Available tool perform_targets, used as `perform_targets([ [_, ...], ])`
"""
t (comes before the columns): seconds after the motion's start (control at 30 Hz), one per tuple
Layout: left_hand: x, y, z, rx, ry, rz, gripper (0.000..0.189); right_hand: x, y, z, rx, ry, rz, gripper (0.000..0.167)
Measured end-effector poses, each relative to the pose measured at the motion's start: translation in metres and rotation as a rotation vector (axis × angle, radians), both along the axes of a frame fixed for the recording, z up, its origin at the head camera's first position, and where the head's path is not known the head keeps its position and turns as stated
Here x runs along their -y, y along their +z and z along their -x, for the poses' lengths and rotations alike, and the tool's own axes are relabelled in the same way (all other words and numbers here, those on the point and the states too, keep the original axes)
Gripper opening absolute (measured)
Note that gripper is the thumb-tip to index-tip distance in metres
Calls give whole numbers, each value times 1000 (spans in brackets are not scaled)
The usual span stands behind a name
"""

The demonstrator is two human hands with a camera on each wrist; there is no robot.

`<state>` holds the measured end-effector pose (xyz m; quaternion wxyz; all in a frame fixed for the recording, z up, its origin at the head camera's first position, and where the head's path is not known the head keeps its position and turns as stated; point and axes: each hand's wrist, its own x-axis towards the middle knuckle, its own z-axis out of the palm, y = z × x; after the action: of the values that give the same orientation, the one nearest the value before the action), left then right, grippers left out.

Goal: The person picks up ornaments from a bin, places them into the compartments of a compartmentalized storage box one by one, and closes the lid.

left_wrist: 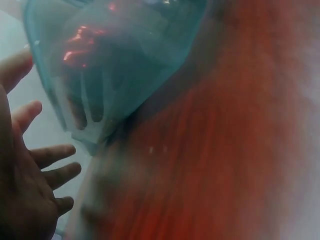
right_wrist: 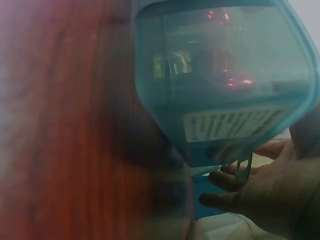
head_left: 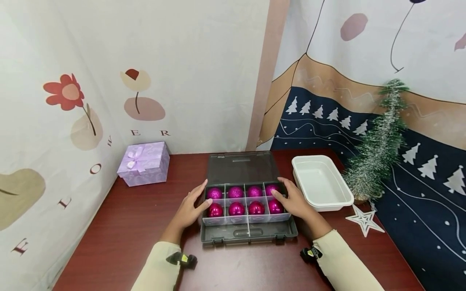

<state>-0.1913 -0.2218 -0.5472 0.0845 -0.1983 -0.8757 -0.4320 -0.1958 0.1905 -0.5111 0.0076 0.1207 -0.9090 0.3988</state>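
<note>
A dark translucent divided plastic box (head_left: 225, 233) lies on the table with its lid (head_left: 240, 167) folded back. Several magenta Christmas balls sit in its compartments: glittery balls (head_left: 236, 192) in the back row, shiny balls (head_left: 236, 209) in the row before it. Two long front compartments hold nothing. My left hand (head_left: 190, 208) is at the box's left side, thumb over the rim; the left wrist view shows its fingers (left_wrist: 52, 155) spread beside the wall. On the opposite side, my right hand (head_left: 295, 201) has its thumb over the back right compartment and loosely extended fingers outside.
A white plastic tub (head_left: 322, 182) stands right of the box. Beyond it are a small tinsel tree (head_left: 378, 149) and a white star ornament (head_left: 365, 220). A lilac gift box (head_left: 145, 165) with a bow sits at the back left, near the curtain.
</note>
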Motion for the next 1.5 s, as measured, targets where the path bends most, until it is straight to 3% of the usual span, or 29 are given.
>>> perform_targets([
  [0.1,2,-12,13,9,-4,-15,76,2,-2,6,37,-21,8,74],
  [0.23,1,-20,20,68,-9,-47,78,5,-5,10,111,-28,19,77],
  [0.33,-4,-13,18,118,-22,-97,78,5,-8,10,137,-24,27,77],
  [0.5,-8,-12,14,158,-22,-157,77,4,-13,9,152,-40,73,74],
  [0.67,-9,-17,10,100,-33,-222,78,3,-17,8,178,-42,109,74],
  [0.77,-9,-18,11,85,-44,-215,77,2,-19,9,172,-43,143,74],
  [0.93,-10,-12,14,162,-20,-169,76,0,-21,11,171,-35,227,75],
  [1.27,1,-49,35,108,-15,-175,77,1,-15,10,248,-42,376,79],
  [1.5,2,-53,38,98,-11,-192,81,0,-20,13,247,-40,453,80],
])
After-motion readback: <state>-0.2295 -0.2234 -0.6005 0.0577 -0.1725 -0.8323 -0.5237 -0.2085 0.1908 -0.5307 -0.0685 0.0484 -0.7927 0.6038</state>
